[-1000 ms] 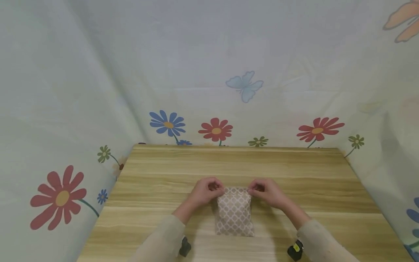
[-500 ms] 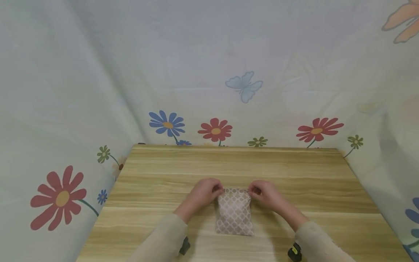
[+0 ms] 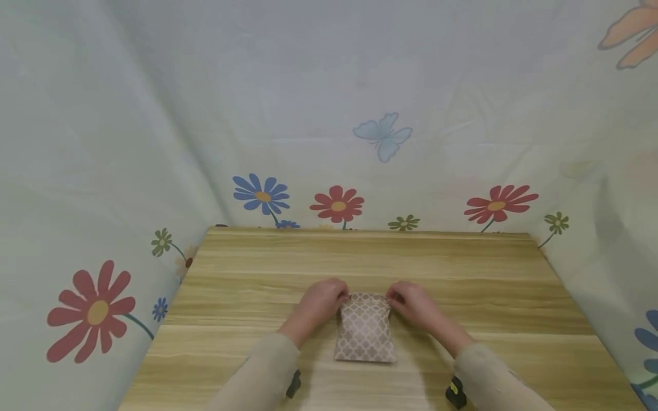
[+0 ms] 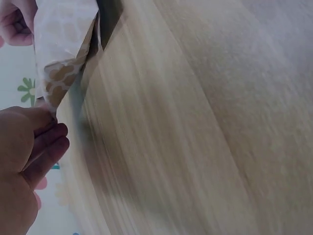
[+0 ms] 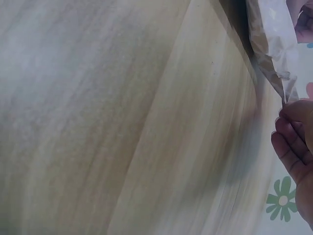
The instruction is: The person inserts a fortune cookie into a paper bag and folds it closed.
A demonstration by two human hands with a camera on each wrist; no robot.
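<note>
A small beige-and-white patterned bag (image 3: 364, 332) sits on the wooden table between both hands. At its far left corner, the left hand (image 3: 320, 301) pinches the edge between thumb and fingers. The right hand (image 3: 417, 307) pinches the opposite far corner in the same way. Seen from the left wrist, the bag (image 4: 61, 44) has creased, folded material near the left hand (image 4: 29, 152). In the right wrist view its crumpled corner (image 5: 288, 83) tapers into the fingertips of the right hand (image 5: 298, 142). What the bag contains is hidden.
The wooden table (image 3: 277, 257) extends around the bag on all sides. Fabric walls printed with flowers and a butterfly (image 3: 382, 137) enclose its back and sides. Dark wrist-worn devices (image 3: 455, 393) show beneath both sleeves.
Both hands keep their hold on the bag's far corners. The bag and right hand have shifted slightly left, and the bag's near edge has moved a little away from the person.
</note>
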